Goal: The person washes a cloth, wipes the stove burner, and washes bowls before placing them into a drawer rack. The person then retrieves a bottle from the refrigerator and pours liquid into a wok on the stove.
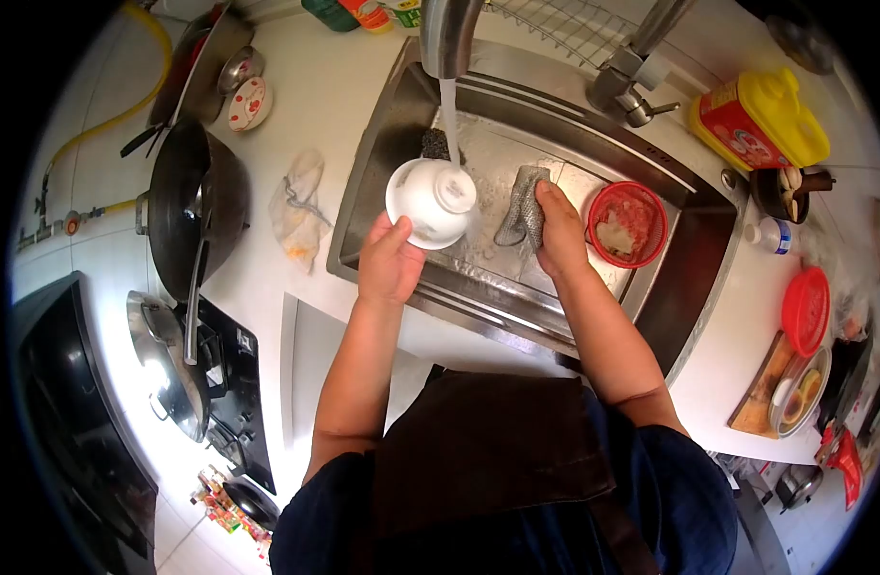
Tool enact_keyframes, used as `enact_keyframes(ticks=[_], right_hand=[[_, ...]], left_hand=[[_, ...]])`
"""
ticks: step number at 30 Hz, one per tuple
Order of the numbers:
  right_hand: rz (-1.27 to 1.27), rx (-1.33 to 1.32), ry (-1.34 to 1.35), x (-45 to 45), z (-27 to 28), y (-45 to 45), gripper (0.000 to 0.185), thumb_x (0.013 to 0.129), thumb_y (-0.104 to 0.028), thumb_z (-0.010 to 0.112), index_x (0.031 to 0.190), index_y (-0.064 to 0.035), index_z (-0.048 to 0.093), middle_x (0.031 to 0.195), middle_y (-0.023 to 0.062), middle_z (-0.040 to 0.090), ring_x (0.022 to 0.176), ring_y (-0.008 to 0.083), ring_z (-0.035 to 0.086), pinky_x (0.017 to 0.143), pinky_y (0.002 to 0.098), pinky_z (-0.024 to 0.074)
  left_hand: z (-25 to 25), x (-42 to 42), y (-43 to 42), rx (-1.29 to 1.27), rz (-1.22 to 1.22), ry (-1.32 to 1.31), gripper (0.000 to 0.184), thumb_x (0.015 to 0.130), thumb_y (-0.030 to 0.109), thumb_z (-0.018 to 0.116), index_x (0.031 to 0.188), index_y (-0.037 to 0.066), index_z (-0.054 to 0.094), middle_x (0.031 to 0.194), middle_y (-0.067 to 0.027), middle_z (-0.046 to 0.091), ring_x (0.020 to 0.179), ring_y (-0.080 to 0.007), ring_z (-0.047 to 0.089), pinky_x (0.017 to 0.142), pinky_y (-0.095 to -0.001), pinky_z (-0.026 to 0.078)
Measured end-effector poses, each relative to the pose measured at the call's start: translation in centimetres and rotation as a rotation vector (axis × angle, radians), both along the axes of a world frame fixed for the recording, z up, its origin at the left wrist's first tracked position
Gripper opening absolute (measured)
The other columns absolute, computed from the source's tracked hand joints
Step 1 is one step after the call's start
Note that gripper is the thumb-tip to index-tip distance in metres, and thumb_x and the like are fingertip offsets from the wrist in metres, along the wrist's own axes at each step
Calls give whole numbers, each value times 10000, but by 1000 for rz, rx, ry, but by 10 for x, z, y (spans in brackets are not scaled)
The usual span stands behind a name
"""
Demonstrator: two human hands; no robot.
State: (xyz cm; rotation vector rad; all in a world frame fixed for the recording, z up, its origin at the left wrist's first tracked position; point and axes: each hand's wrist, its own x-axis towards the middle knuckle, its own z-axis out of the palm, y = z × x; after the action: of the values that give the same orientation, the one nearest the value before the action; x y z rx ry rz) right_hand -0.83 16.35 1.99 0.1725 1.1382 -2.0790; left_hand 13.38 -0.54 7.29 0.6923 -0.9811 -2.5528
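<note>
Under the running faucet (pixel 447 43), my left hand (pixel 392 261) grips a white bowl (pixel 430 203) by its rim, tilted with its foot ring facing up and right. Water falls on or just beside the bowl. My right hand (pixel 560 230) holds a grey mesh cloth (pixel 526 206) over the sink, to the right of the bowl. A dark scouring pad (pixel 436 145) lies in the sink behind the bowl. A red strainer (pixel 628 224) with pinkish, wet-looking contents sits in the sink to the right of my right hand.
The steel sink (pixel 373 172) has raised edges. A wok (pixel 176 211), a patterned bowl (pixel 250 104) and a crumpled cloth (pixel 301 209) are at left. At right stand a yellow jug (pixel 761 120), a white bottle (pixel 769 235), a red lid (pixel 806 311) and a cutting board (pixel 761 388).
</note>
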Motion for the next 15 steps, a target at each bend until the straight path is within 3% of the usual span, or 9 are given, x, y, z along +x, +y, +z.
enact_keyframes(ticks=[6, 8, 11, 12, 15], right_hand=[[85, 4, -33, -3, 7, 2, 324, 948, -254, 501, 1134, 8, 543, 1045, 55, 600, 956, 140, 541, 868, 276, 416], [203, 40, 43, 0, -3, -5, 437, 908, -303, 569, 1180, 34, 505, 1126, 112, 581, 1063, 184, 519, 942, 299, 385], [165, 113, 114, 15, 7, -18, 680, 824, -377, 659, 1283, 49, 393, 1196, 173, 527, 1153, 249, 460, 1019, 328, 313], [324, 47, 211, 7, 0, -17, 856, 735, -405, 738, 1325, 49, 315, 1235, 219, 479, 1185, 281, 430, 1036, 347, 297], [434, 222, 572, 1, 25, -12, 581, 761, -255, 742, 1190, -23, 426, 1131, 81, 529, 1074, 195, 483, 954, 306, 369]], left_hand=[[-7, 5, 6, -89, -73, -39, 402, 894, 95, 537, 1278, 1, 456, 1271, -119, 532, 1185, -234, 506, 1033, -410, 371], [-10, 7, 10, -189, -105, -79, 373, 891, 93, 544, 1248, -2, 490, 1221, -102, 562, 1140, -203, 525, 1003, -376, 386], [-11, 9, 16, -410, -154, -161, 320, 893, 106, 549, 1190, -11, 546, 1124, -69, 607, 1052, -144, 543, 936, -307, 409], [-6, 8, 16, -490, -175, -186, 305, 894, 114, 551, 1174, -9, 559, 1102, -57, 615, 1030, -127, 543, 919, -289, 412], [2, 7, 15, -659, -219, -237, 275, 897, 135, 554, 1127, -12, 585, 1045, -34, 628, 977, -101, 546, 875, -257, 419]])
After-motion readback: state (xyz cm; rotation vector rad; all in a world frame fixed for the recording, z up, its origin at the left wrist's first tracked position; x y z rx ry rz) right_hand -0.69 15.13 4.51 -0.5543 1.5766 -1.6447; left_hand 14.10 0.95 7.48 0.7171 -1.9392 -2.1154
